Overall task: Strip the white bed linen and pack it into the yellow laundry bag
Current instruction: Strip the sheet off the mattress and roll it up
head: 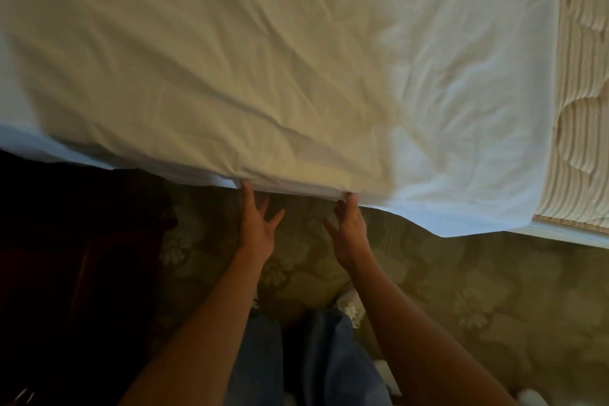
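There is a single view, from a wide-angle camera worn on the person's head, tilted steeply forward and down. It looks over both forearms to the near edge of the bed (428, 221), which runs across the middle of the frame. Above that edge the white sheet (230, 59) fills the picture at close range; below it lie the patterned carpet (478, 290) and the person's blue trouser legs (329, 356). Straight lines bow toward the borders.

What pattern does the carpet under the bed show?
A floral pattern in dull green on the carpet, seen in the head view.
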